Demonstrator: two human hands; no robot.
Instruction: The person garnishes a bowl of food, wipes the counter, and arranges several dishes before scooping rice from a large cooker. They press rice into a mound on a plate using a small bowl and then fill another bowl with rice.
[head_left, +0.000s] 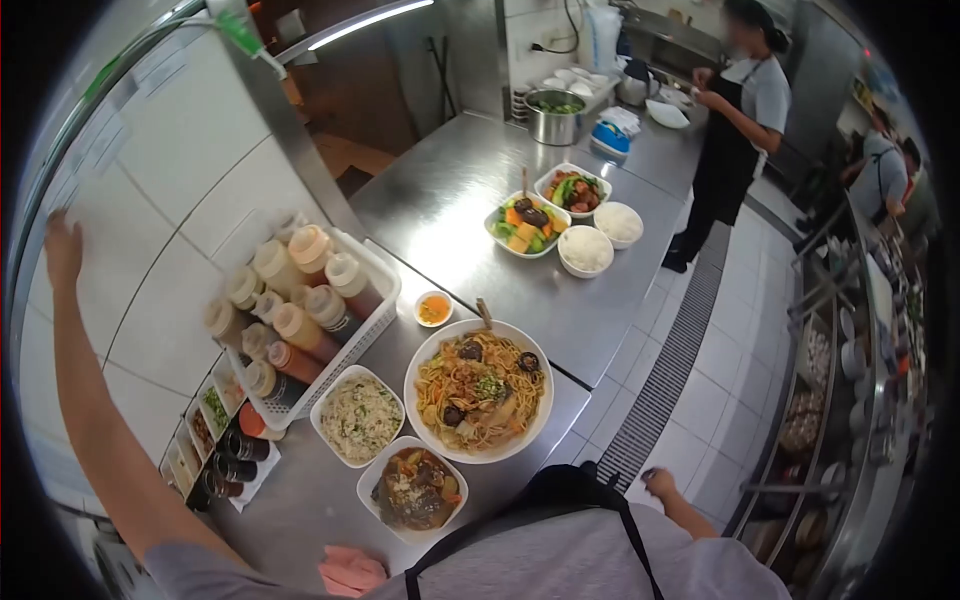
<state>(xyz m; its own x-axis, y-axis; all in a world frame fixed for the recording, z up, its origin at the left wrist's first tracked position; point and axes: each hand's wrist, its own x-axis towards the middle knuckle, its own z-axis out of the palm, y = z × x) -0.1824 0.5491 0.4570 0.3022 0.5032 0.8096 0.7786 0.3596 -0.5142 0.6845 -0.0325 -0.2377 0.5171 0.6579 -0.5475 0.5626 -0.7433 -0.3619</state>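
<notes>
Two hands belong to the person wearing the camera, and they sit far apart. At the upper left of the frame the left hand (pixel 62 250) is raised on an outstretched arm, its fingers spread and lying flat against the white wall panel (pixel 190 150); it grips nothing. At the lower right the right hand (pixel 660 484) hangs low beside the person's apron, over the tiled floor, well away from the counter; its fingers look loosely curled, and whether they close on anything I cannot tell.

Between the hands, in the lower centre, the steel counter (pixel 450 200) carries three dishes close together: a large white plate of noodles (pixel 478 390) topped with dark mushrooms, a square bowl of fried rice (pixel 359 415) just to its left, and a square bowl of dark braised food (pixel 414 489) below them, nearest the person. A small sauce dish (pixel 433 308) sits just above the noodles. Left of these, a white basket (pixel 375 320) holds a cluster of squeeze bottles (pixel 300 330), with small condiment tubs against the wall below it. A pink cloth (pixel 350 570) lies at the bottom edge.

Higher up the counter stand two vegetable dishes (pixel 527 225) and two bowls of white rice (pixel 585 250). At the upper right, a co-worker (pixel 740 110) in a dark apron stands at the far end of the counter.
</notes>
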